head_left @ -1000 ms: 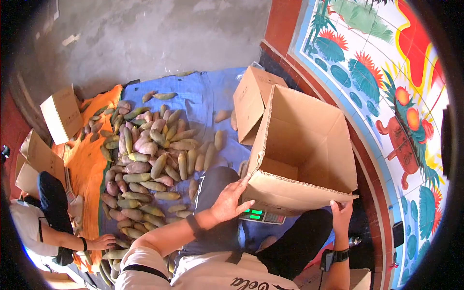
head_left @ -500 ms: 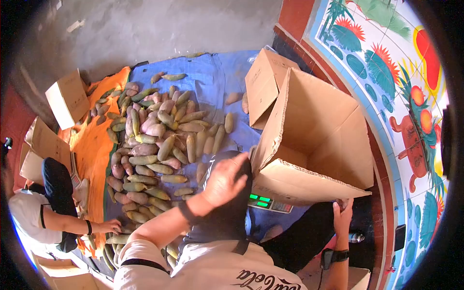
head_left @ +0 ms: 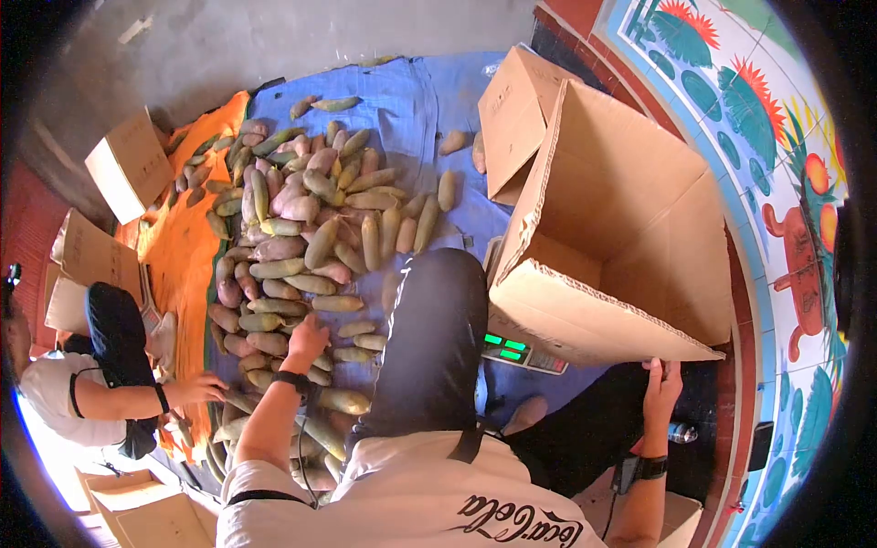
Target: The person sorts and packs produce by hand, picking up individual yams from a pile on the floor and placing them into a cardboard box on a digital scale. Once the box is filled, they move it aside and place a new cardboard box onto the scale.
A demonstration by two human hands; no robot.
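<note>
— Sweet potatoes (head_left: 292, 247) are lying in a heap on the blue sheet (head_left: 393, 100), just left of the person's knee (head_left: 434, 320). Which step is going on?

— Picking, I'd say. The left hand (head_left: 308, 340) is pressing down on the near edge of the heap, fingers bending over one or two sweet potatoes. Only its back is showing, so I cannot tell whether the grip is closing on one or lying loose.

— And the other hand?

— The right hand (head_left: 660, 384) is grasping the near flap of the box (head_left: 630, 219), which is sitting open and tilted on the scale (head_left: 521, 352). Nothing is showing inside the box from this angle.

— What is the next move calling for?

— In my judgement, a firm hold on one piece, then a lift across to the box mouth. The knee is standing right between heap and box, so the arm would be going up and over it. The box is leaning, so the right hand would be steadying that flap meanwhile.

— Anything else around?

— A second box (head_left: 516, 110) is standing just behind the first. An orange sheet (head_left: 183, 265) is carrying more pieces to the left, and another person's hand (head_left: 196, 390) is resting there, near the left hand and the same heap. A smaller box (head_left: 128, 164) is sitting at the far left.
</note>
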